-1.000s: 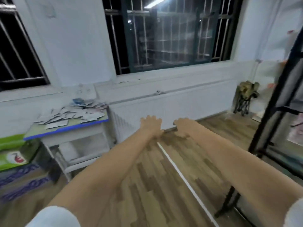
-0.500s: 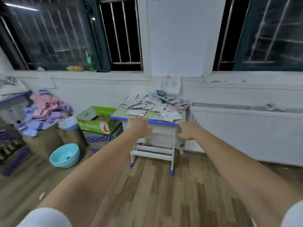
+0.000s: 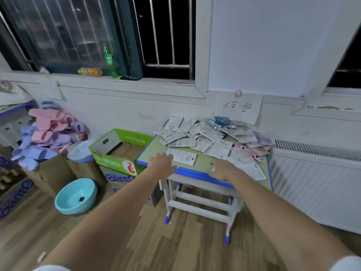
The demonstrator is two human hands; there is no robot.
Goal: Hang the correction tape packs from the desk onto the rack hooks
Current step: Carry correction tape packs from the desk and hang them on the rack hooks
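Both hands have advanced to the worktop (image 3: 203, 165): left hand (image 3: 162, 163) and right hand (image 3: 221, 170) relaxed, empty, near the packs (image 3: 197, 137).

Both arms outstretched; left hand (image 3: 162, 163), right hand (image 3: 221, 170) relaxed, holding nothing.

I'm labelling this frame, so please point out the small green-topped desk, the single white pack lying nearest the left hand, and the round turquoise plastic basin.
small green-topped desk (image 3: 202, 164): head view, bare green top.
single white pack (image 3: 182, 156): head view, its middle.
round turquoise plastic basin (image 3: 75, 195): head view, inner wall.
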